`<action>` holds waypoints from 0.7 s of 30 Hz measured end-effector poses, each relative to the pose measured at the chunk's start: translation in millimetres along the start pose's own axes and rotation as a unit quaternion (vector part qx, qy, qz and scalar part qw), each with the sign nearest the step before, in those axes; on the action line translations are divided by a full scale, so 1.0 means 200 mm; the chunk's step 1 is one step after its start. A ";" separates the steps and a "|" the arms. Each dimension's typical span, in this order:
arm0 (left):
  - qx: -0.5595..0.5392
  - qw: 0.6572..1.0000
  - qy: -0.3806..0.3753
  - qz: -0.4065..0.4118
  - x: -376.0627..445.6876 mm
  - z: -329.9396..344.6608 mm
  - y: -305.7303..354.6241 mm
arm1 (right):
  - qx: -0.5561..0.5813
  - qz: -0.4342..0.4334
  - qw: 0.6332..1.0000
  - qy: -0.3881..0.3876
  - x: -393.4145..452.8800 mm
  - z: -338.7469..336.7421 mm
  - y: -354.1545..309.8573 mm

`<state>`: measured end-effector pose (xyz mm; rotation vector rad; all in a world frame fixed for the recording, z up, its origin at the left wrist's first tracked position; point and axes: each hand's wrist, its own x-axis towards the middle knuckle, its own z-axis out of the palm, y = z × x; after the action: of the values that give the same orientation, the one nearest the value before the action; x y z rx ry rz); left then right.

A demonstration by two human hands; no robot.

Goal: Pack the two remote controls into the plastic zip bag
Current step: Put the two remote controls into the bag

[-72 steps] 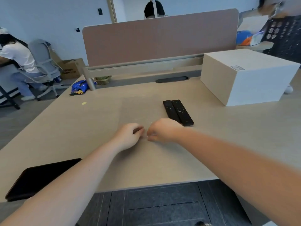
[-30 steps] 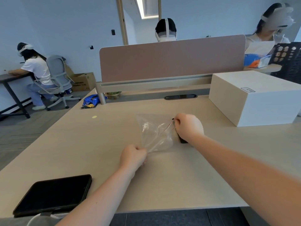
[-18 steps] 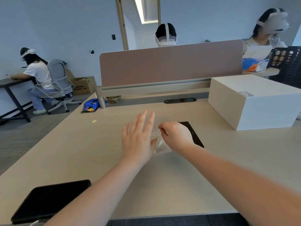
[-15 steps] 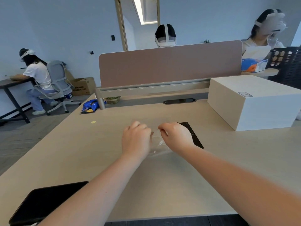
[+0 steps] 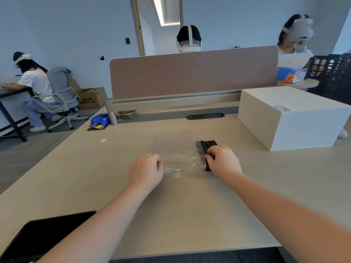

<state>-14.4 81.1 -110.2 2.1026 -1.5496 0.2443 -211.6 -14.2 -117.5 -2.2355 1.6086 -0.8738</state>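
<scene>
- Clear plastic is what we are pinching: our left hand is fisted on the near-left edge of the bag, holding its mouth open toward the right.
- Our right hand is gripping the remotes, just beside that opening.
- They are lying lengthwise, pointing away from us; the right hand is nearer.
- We are reading no legible writing anywhere, including the white box.

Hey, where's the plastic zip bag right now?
The plastic zip bag lies mid-desk in the head view, its mouth stretched between the left hand and right hand, just left of the two remote controls.
</scene>
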 end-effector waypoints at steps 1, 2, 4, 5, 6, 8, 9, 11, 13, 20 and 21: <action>0.003 1.000 -0.004 -0.002 0.00 0.00 0.00 | -0.041 0.006 0.999 -0.034 0.00 0.01 0.01; 0.008 1.000 -0.011 -0.003 -0.01 0.00 0.00 | -0.078 0.006 0.995 -0.062 -0.01 0.02 0.02; 0.009 1.000 -0.023 -0.003 -0.01 0.01 0.00 | -0.127 -0.006 0.989 -0.082 -0.01 0.03 0.02; 0.006 1.000 -0.027 -0.003 -0.01 0.01 0.00 | -0.143 -0.014 0.986 -0.080 -0.01 0.04 0.01; 0.002 1.000 -0.029 -0.003 -0.02 0.01 -0.01 | -0.157 -0.020 0.984 -0.078 -0.01 0.04 0.00; -0.007 0.999 -0.033 -0.004 -0.02 0.02 -0.02 | -0.184 -0.032 0.979 -0.083 0.00 0.04 -0.02; -0.011 0.999 -0.032 -0.003 -0.03 0.03 -0.03 | -0.196 -0.035 0.976 -0.089 0.01 0.04 -0.02; -0.015 0.999 -0.032 -0.001 -0.04 0.03 -0.05 | -0.206 -0.027 0.973 -0.102 0.01 0.04 -0.04; -0.021 0.999 -0.037 -0.001 -0.04 0.04 -0.06 | -0.205 -0.006 0.972 -0.115 0.02 0.03 -0.05; -0.059 0.996 -0.061 -0.032 -0.04 0.06 -0.07 | -0.178 0.029 0.979 -0.090 0.03 0.06 -0.02; -0.060 0.996 -0.060 -0.033 -0.04 0.06 -0.07 | -0.163 0.041 0.983 -0.080 0.03 0.07 -0.02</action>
<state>-5.0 84.6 -127.7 2.1027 -1.5186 0.0001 -199.7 -21.0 -124.4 -2.3565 1.8595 -0.4200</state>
